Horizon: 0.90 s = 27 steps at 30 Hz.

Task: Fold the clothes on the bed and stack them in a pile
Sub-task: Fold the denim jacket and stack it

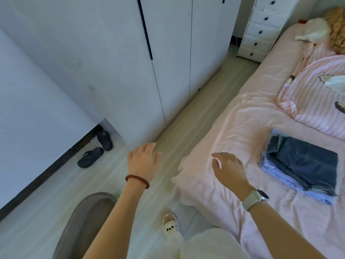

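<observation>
Hovering, left hand [143, 159] spread over floor; right hand [228, 168] loose, holding nothing, above bed [233, 128] corner; folded pile [300, 163] right of it.

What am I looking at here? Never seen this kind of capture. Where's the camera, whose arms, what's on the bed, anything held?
There is no robot. A person wears one wide-angle camera on the head, looking forward and down, so the two bare arms reaching in from the bottom are their own. The left hand, with a red bead bracelet at the wrist, hangs over the floor with fingers spread. The right hand, with a watch at the wrist, hovers over the edge of the pink bed, fingers relaxed. Neither holds anything. On the bed lies a folded pile, dark denim on top and light blue cloth beneath. Behind it sits a pink striped quilt. Dark slippers lie by the white wardrobe.
</observation>
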Available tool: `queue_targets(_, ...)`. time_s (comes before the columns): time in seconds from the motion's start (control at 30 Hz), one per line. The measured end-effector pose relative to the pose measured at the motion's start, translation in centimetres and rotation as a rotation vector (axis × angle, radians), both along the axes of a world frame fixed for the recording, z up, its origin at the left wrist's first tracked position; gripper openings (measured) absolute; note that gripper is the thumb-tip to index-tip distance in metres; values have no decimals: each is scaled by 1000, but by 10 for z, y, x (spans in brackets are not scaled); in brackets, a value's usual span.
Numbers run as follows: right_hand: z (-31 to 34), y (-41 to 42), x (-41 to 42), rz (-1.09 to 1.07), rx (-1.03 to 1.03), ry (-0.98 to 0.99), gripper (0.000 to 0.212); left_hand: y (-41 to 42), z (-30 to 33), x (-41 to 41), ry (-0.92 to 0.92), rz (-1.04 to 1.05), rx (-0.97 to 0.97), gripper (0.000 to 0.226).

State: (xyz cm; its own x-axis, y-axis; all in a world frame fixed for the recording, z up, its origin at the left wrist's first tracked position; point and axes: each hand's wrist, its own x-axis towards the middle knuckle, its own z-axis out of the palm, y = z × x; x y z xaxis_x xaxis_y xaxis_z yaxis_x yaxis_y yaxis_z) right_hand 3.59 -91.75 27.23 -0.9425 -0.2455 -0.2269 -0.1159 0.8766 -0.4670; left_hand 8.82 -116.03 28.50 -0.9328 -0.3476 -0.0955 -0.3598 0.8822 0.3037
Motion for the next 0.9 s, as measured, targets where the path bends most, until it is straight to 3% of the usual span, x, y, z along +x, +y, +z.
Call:
queue_targets(0.17,2,-61,-18,-32,43,8,33,-64,-5,-13,-66,-8,25,43)
queue_targets(0.4,0,-109,-86,-59,88,-7,34,-94,-20,-88,-115,-152,4,41)
queue_targets(0.63,-18,-118,-199,-206,63,-37,35,-107,-29,-245,-126,-337,-40,43)
queue_targets(0.9,1,-76,-335,-485,7,3,36,-48,2,-456,-31,-645,-34,42)
